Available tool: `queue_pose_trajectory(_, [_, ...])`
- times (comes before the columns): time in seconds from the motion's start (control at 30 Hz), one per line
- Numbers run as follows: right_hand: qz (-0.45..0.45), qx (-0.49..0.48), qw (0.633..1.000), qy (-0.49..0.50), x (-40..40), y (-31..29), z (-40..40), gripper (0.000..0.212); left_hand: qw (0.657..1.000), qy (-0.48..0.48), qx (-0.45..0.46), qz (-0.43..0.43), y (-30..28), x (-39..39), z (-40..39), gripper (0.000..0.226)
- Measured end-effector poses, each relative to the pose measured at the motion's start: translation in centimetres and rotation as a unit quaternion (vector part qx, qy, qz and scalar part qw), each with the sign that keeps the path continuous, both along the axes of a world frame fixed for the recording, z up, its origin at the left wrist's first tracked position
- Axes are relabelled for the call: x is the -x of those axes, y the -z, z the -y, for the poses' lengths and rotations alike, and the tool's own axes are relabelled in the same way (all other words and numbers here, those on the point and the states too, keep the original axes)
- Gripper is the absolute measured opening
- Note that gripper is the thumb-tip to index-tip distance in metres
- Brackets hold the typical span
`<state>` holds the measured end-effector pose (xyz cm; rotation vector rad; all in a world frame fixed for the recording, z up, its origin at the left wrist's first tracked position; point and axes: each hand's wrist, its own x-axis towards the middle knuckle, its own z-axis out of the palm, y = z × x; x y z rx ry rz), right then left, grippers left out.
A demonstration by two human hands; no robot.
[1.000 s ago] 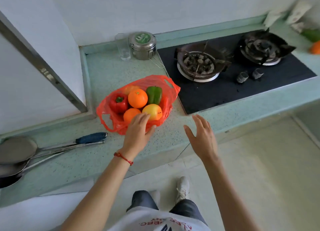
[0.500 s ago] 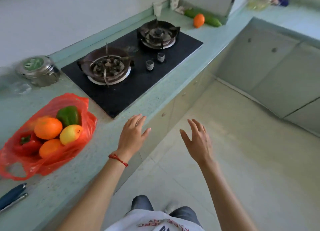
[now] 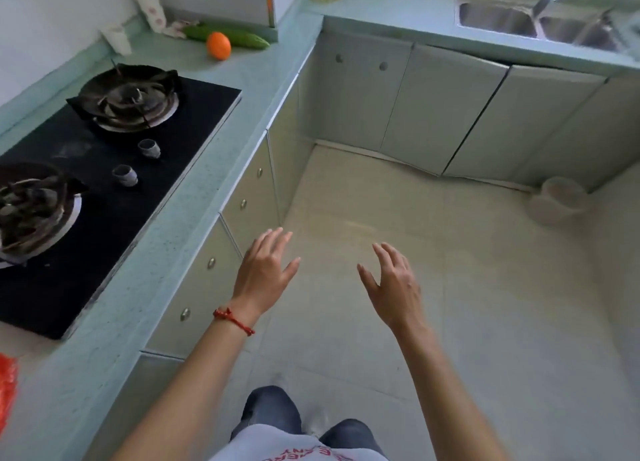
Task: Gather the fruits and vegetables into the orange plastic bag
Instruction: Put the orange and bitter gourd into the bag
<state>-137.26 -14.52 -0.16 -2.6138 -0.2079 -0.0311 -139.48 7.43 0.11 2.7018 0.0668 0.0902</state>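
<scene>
Green counter (image 3: 249, 79) — orange (image 3: 218, 45) far off; left hand (image 3: 265, 273), right hand (image 3: 393, 287) spread, empty.

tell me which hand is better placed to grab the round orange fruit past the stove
Left, probably. The left hand hangs open nearer the counter side where the round orange fruit lies; the right hand, also open and empty, is out over the floor.

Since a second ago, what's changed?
The left hand came off the fruit in the orange bag and, like the right hand, now hangs open over the floor. View swung right; the bag sits at the left edge. Orange and cucumber unmoved.
</scene>
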Motion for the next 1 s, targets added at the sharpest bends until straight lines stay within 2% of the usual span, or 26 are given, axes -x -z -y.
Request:
queue_pose_trajectory(0.27, [-0.004, -0.004, 0.998, 0.061, -6.2, 0.8, 2.1, 0.051, 0.998, 0.064, 0.000, 0.001, 0.7, -9.5, 1.8, 0.070])
queue_pose_trajectory(0.57, [0.012, -0.010, 0.994, 0.105, -19.5, -0.2, 0.7, 0.050, 0.994, 0.107, -0.002, 0.006, 0.1, -24.8, 0.6, 0.071])
queue_pose_trajectory(0.7, [0.007, -0.016, 0.993, 0.120, -24.7, -0.4, 0.8, 0.050, 0.993, 0.114, -0.004, -0.004, 0.1, -30.8, 0.4, 0.063])
queue_pose_trajectory(1.0, [0.003, -0.019, 0.993, 0.116, -38.7, 0.5, 3.6, 0.050, 0.994, 0.110, 0.008, -0.010, 0.8, -44.4, 3.7, 0.061])
